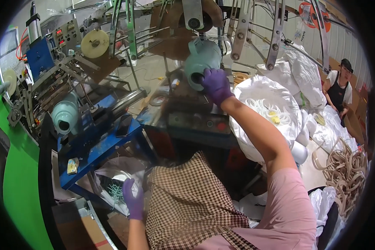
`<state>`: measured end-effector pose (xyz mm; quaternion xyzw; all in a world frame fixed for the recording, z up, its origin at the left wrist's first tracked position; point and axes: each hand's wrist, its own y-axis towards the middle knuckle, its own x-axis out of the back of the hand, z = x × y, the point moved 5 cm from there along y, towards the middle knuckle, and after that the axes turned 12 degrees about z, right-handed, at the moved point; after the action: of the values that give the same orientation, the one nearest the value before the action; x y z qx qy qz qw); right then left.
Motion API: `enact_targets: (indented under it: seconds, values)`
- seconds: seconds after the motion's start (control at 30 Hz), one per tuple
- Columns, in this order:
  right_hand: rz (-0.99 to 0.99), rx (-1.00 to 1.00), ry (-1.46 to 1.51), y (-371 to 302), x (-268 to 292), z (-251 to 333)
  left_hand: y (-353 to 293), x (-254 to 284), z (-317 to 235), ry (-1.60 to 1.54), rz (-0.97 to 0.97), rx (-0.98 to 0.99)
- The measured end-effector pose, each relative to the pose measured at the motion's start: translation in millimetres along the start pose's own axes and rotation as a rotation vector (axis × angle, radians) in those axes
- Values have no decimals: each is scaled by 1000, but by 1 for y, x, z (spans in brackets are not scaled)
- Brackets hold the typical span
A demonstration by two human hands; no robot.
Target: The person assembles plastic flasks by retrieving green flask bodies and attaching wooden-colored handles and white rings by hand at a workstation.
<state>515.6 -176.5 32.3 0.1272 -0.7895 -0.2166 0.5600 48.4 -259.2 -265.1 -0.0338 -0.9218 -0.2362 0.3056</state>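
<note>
A pale teal jug [207,57] with a side handle is held under the machine head, its dark round opening tilted toward me. My right hand [217,85], in a purple glove, is closed on the rim at that opening. Lower left, my purple-gloved left hand [133,199] is curled beside a white plastic ring [121,176], which seems to be between its fingers. Just past that hand, an open bag [102,171] contains thin teal strips [116,192]. Another teal jug [65,114] lies at the left machine, opening toward me.
A blue bench [98,143] carries a phone [124,125] and a small yellowish block [73,166]. To the right stands a white sack [248,89] of white rings. Beige strips [348,173] are heaped far right, near a seated person [339,89]. Metal linkages [275,39] hang overhead.
</note>
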Motion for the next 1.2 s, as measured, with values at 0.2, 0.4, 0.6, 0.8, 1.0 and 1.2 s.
enact_targets:
  seconds: [0.2,0.4,0.6,0.8,1.0,1.2]
  values:
    - [-167,556,395,-185,112,94,-16,64,-147,38,17,-426]
    - [-82,881,736,-274,182,116,3,61,-311,43,266,-1092]
    - [-70,626,767,-309,142,-14,48,78,-295,173,699,-987]
    - [746,-614,-128,-450,14,-311,159,121,-210,126,532,-514]
    - [1282,-1206,-321,-632,-82,-409,192,16,-121,-398,538,49]
    - [853,-1086,-553,-655,-110,-464,128,-140,-51,-1215,805,544]
